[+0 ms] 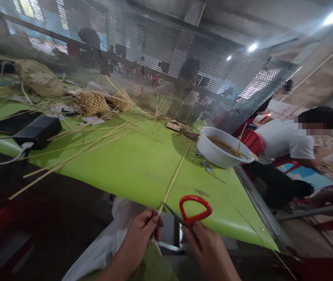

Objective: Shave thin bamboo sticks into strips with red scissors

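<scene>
my left hand (141, 234) pinches the near end of a long thin stick (174, 177) lying over the green table (131, 164). my right hand (206, 246) grips red scissors (191, 212), blades at the stick

craft workshop | green table (131, 164) strewn with bamboo strips (75, 152) | woven baskets (92, 102) | perforated metal screen (166, 66)

No legible text, labels, brands, numbers or signs appear on any item in the head view.
</scene>
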`<act>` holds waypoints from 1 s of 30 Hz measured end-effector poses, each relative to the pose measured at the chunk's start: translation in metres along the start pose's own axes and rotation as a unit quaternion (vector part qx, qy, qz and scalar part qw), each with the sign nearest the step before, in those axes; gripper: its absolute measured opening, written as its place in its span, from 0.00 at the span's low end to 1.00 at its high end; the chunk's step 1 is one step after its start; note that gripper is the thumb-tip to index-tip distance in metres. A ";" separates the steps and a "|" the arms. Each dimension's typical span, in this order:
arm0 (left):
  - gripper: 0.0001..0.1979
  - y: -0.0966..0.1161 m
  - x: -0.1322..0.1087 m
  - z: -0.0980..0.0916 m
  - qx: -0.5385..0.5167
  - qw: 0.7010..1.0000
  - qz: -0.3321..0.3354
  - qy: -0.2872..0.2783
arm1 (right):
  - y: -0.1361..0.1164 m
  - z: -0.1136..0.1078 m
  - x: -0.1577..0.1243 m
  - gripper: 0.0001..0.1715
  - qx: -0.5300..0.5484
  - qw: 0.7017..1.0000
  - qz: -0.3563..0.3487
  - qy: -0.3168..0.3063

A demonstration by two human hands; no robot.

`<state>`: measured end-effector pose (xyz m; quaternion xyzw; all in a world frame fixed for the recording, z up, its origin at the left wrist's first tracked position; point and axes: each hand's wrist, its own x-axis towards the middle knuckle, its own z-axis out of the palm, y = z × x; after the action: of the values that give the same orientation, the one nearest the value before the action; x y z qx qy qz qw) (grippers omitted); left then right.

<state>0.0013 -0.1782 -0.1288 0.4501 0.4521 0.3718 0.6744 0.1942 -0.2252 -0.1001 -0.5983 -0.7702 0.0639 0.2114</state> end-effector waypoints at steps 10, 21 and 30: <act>0.17 0.006 0.001 -0.002 -0.002 1.000 -0.003 0.004 | -0.002 0.000 0.002 0.16 0.020 1.000 -0.009 -0.013; 0.17 0.007 0.000 -0.002 -0.017 1.000 -0.015 0.000 | -0.003 -0.002 0.004 0.18 0.038 0.999 0.002 -0.029; 0.17 0.004 0.000 -0.003 -0.023 1.000 -0.010 0.004 | -0.003 -0.003 0.004 0.16 0.026 1.000 -0.001 -0.017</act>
<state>-0.0021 -0.1759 -0.1260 0.4284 0.4506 0.3770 0.6865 0.1915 -0.2224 -0.0952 -0.5908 -0.7723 0.0940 0.2137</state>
